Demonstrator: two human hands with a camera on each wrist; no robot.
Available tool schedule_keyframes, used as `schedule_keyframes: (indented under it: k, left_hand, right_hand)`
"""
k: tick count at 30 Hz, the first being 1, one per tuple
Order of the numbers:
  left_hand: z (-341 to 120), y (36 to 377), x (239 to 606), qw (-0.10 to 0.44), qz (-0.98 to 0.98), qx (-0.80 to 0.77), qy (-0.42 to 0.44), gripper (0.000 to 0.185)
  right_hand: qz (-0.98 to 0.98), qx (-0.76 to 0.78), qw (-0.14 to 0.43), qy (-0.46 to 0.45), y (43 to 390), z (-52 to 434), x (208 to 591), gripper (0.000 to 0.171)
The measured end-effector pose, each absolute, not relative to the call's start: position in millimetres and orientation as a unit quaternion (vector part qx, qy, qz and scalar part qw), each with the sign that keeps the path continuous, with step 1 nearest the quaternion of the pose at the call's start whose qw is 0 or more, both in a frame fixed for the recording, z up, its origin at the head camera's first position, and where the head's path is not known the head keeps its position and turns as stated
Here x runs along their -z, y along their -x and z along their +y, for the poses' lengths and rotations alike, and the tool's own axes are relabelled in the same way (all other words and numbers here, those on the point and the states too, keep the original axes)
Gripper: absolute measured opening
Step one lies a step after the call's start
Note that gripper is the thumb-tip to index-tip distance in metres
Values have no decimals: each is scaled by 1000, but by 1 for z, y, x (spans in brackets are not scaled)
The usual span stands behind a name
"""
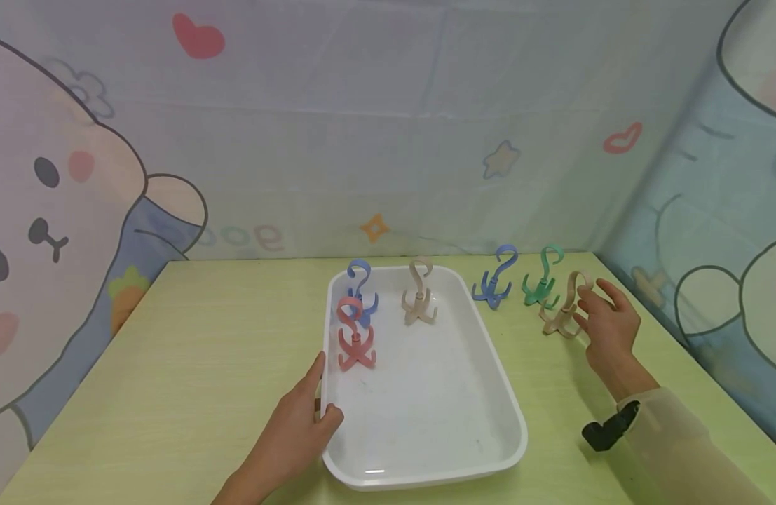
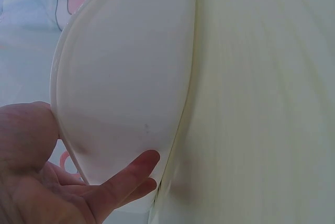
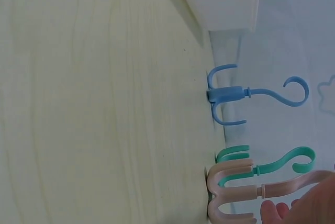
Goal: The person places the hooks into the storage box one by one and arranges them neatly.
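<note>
My left hand (image 1: 293,421) grips the left rim of a white tray (image 1: 425,421), its thumb over the edge and its fingers along the outer wall. Inside the tray stand a pink hook hanger (image 1: 356,344), a blue hook hanger (image 1: 360,280) partly behind it, and a beige hook hanger (image 1: 419,301). On the table to the right, my right hand (image 1: 611,330) is around the top of another beige hook hanger (image 3: 235,194), fingers loosely spread beside its curved hook. That hanger stands upright, its curved end hidden by the hand in the right wrist view.
A second blue hook hanger (image 1: 491,284) and a green hook hanger (image 1: 542,280) stand on the table (image 1: 236,337) between the tray and the right hand. A printed cloth (image 1: 362,140) hangs along the table's back edge and sides.
</note>
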State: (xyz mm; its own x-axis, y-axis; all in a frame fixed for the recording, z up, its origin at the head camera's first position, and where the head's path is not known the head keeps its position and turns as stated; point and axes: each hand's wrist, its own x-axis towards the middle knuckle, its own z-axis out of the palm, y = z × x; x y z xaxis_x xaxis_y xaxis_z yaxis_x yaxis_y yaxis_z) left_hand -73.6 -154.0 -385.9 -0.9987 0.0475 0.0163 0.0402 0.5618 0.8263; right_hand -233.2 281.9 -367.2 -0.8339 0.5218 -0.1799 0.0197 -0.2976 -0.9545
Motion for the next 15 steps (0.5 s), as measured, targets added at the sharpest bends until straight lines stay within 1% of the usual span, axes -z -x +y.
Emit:
schedule_keyframes:
  k: [8, 15]
  left_hand:
    - [-154, 74, 386, 2, 887, -462, -24, 83]
    - [-154, 74, 386, 3, 887, -462, -23, 83]
  right_hand:
    - [-577, -762, 166, 242, 239, 281, 368, 61]
    - [-577, -763, 156, 246, 243, 280, 369, 62]
